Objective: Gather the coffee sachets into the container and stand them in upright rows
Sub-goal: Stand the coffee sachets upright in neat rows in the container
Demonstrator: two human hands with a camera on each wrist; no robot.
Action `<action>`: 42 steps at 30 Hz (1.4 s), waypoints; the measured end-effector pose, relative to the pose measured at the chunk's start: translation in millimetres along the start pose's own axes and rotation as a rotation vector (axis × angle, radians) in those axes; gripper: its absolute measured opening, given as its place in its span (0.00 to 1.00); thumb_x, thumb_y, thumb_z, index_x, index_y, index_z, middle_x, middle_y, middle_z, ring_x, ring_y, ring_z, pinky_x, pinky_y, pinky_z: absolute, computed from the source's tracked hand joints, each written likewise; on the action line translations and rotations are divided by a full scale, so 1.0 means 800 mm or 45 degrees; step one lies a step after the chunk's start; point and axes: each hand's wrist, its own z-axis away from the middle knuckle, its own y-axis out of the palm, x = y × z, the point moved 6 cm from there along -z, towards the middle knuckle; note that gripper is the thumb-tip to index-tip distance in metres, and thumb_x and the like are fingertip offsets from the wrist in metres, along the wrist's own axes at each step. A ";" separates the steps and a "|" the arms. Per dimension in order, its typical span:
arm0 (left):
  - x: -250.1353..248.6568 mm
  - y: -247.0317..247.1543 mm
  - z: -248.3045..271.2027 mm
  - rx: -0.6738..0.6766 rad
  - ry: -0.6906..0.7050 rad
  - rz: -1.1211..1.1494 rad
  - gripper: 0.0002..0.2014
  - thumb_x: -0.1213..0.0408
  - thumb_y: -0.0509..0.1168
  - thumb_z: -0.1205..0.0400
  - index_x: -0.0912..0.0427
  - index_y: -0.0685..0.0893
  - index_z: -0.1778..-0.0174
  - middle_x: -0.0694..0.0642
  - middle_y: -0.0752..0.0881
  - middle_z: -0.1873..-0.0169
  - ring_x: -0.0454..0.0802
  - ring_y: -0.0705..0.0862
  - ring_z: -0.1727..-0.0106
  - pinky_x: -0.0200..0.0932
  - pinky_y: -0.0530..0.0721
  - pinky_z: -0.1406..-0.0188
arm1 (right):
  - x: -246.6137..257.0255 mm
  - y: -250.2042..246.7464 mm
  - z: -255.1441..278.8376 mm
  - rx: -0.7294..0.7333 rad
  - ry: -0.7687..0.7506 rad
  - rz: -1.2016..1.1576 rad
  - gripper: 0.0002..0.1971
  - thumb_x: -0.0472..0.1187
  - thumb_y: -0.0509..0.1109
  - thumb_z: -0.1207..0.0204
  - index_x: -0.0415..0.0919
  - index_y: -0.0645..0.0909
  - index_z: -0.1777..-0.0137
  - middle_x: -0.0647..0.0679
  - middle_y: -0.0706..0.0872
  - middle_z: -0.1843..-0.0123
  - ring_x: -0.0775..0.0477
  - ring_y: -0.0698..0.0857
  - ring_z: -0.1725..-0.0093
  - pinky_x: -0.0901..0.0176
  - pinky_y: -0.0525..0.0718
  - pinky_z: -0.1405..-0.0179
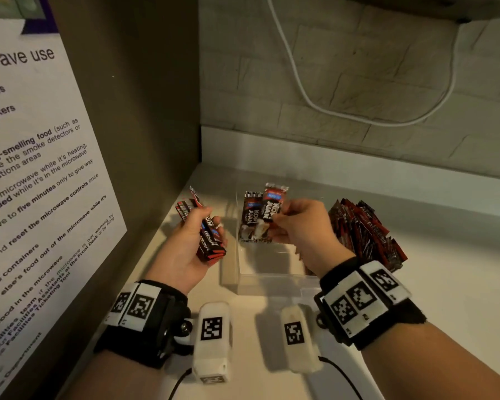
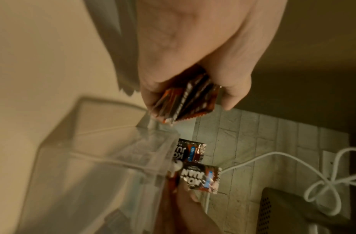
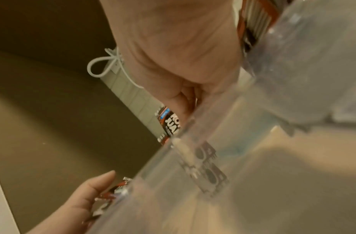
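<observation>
My left hand [image 1: 198,235] grips a stack of red and black coffee sachets [image 1: 207,230], seen edge-on in the left wrist view as the sachet stack [image 2: 185,99]. My right hand [image 1: 293,223] pinches two sachets [image 1: 261,216] upright over the clear plastic container [image 1: 272,281]; the same two sachets [image 2: 197,166] show beside the container [image 2: 105,166] in the left wrist view. One held sachet [image 3: 170,122] peeks past the container wall [image 3: 223,142] in the right wrist view. I see nothing lying inside the container.
A heap of loose sachets [image 1: 364,229] lies on the white counter [image 1: 445,284] right of the container. A brown side panel with a printed notice [image 1: 38,183] stands on the left. A white cable [image 1: 309,99] hangs on the tiled back wall.
</observation>
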 end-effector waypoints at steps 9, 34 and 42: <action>-0.002 -0.001 0.005 0.003 -0.038 0.014 0.07 0.70 0.60 0.16 0.61 0.82 0.47 0.58 0.87 0.58 0.51 0.86 0.58 0.47 0.85 0.56 | -0.030 0.028 -0.021 -0.020 0.181 0.004 0.13 0.25 0.74 0.29 0.36 0.75 0.68 0.36 0.86 0.64 0.44 0.86 0.69 0.50 0.90 0.63; -0.005 0.006 0.011 0.068 0.056 -0.157 0.08 0.73 0.67 0.21 0.60 0.84 0.47 0.58 0.88 0.61 0.51 0.87 0.64 0.45 0.82 0.63 | -0.020 0.008 -0.018 -0.172 -0.035 0.044 0.14 0.37 0.83 0.36 0.39 0.77 0.68 0.45 0.82 0.71 0.47 0.79 0.72 0.51 0.83 0.66; -0.011 0.028 0.024 0.346 0.191 -0.256 0.23 0.74 0.72 0.36 0.61 0.84 0.43 0.62 0.91 0.54 0.55 0.91 0.57 0.46 0.90 0.64 | 0.036 0.028 0.026 0.337 -0.175 -0.143 0.12 0.37 0.76 0.28 0.31 0.81 0.48 0.47 0.81 0.68 0.54 0.71 0.79 0.64 0.65 0.82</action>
